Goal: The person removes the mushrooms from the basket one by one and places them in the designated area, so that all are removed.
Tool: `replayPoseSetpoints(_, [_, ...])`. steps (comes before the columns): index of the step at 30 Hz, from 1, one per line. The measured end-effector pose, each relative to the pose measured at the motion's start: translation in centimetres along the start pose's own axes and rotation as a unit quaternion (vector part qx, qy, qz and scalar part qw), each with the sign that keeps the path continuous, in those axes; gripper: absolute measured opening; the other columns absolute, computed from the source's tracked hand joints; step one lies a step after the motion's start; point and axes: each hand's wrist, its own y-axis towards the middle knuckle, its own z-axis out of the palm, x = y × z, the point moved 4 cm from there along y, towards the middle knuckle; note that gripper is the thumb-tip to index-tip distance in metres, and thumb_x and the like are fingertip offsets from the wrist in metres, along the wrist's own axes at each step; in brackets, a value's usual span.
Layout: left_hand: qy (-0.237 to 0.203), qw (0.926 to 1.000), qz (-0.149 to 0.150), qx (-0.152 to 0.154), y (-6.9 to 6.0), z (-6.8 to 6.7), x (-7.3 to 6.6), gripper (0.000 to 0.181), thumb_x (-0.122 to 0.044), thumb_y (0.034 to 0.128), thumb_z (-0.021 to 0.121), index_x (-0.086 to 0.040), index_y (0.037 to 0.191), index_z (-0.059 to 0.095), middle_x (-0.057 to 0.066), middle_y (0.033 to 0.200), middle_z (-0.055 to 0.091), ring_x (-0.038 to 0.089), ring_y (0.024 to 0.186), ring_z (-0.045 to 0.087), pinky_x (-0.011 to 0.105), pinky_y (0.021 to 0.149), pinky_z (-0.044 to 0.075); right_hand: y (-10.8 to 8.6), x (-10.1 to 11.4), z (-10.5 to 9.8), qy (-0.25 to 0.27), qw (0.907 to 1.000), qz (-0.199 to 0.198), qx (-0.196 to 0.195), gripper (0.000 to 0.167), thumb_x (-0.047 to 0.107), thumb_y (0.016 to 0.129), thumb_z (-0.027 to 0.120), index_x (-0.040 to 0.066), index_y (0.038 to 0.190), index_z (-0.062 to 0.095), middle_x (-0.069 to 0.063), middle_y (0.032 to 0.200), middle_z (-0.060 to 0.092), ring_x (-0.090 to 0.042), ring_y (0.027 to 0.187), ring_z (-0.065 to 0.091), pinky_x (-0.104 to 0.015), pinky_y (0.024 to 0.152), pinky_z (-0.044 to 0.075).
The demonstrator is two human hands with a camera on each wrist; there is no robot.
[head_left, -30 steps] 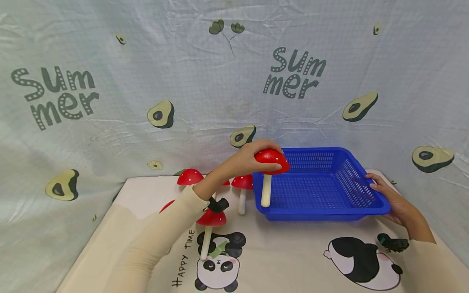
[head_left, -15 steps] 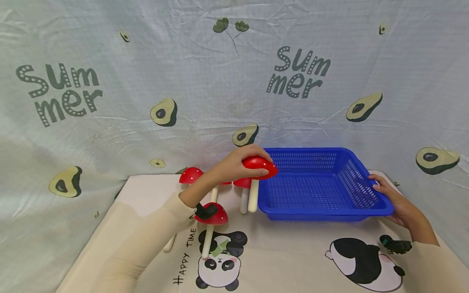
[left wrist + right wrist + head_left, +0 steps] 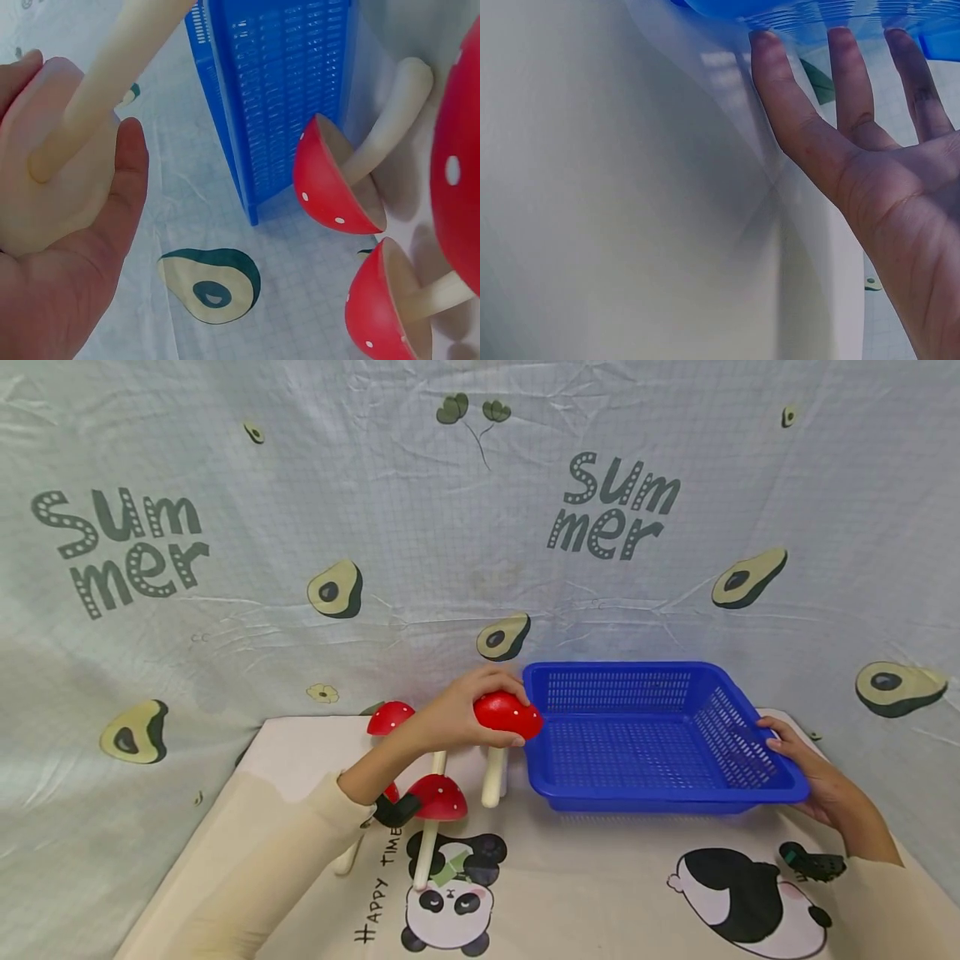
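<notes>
My left hand (image 3: 453,717) grips a toy mushroom (image 3: 504,714) by its red, white-dotted cap, with the pale stem hanging down. The left wrist view shows the thumb and fingers around the cap's edge. This mushroom is just left of a blue plastic basket (image 3: 637,795) and in front of another mushroom, mostly hidden. At the basket's right end, my right hand (image 3: 817,777) holds the rim, with fingertips hooked over it. Fingers (image 3: 847,82) touch the basket from below in the right wrist view.
More toy mushrooms stand on the left of the table, including one in front (image 3: 438,797) and one at the back (image 3: 390,717). My left forearm covers part of the group. A printed cloth (image 3: 420,510) hangs directly behind the basket. The tablecloth (image 3: 585,893) bears panda prints.
My left hand has carried the mushroom leftward and slightly down, from over the basket's left side to beside it. The right hand stays on the basket, which has hardly moved.
</notes>
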Motion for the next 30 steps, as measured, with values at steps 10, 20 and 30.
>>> replayPoseSetpoints(10, [-0.007, 0.9997, -0.022, 0.013, -2.3, 0.3, 0.8, 0.042, -0.026, 0.0839, 0.083, -0.028, 0.122, 0.065, -0.007, 0.126, 0.063, 0.021, 0.117, 0.058, 0.034, 0.084, 0.059, -0.1, 0.2, 0.2, 0.003, 1.0000, -0.002, 0.001, 0.035, 0.029, 0.111, 0.027, 0.048, 0.140, 0.033, 0.014, 0.121, 0.056, -0.023, 0.097, 0.070, -0.048, 0.074, 0.062])
replayPoseSetpoints(20, [0.014, 0.9982, -0.057, 0.014, -3.5, 0.5, 1.7, 0.045, -0.031, 0.0842, 0.082, -0.032, 0.125, 0.063, -0.007, 0.128, 0.061, 0.022, 0.118, 0.057, 0.035, 0.084, 0.059, -0.2, 0.0, 0.1, 0.010, 0.9999, -0.001, 0.009, 0.036, 0.028, 0.111, 0.027, 0.048, 0.141, 0.031, 0.014, 0.122, 0.055, -0.024, 0.097, 0.070, -0.049, 0.075, 0.061])
replayPoseSetpoints(30, [0.033, 0.9973, -0.064, 0.012, -4.4, 0.7, 2.1, 0.043, -0.035, 0.0841, 0.082, -0.037, 0.124, 0.067, -0.010, 0.131, 0.060, 0.019, 0.122, 0.055, 0.035, 0.086, 0.058, -0.1, 0.0, 0.1, 0.002, 1.0000, 0.001, 0.002, 0.034, 0.030, 0.111, 0.027, 0.048, 0.140, 0.032, 0.014, 0.121, 0.055, -0.022, 0.097, 0.070, -0.050, 0.075, 0.061])
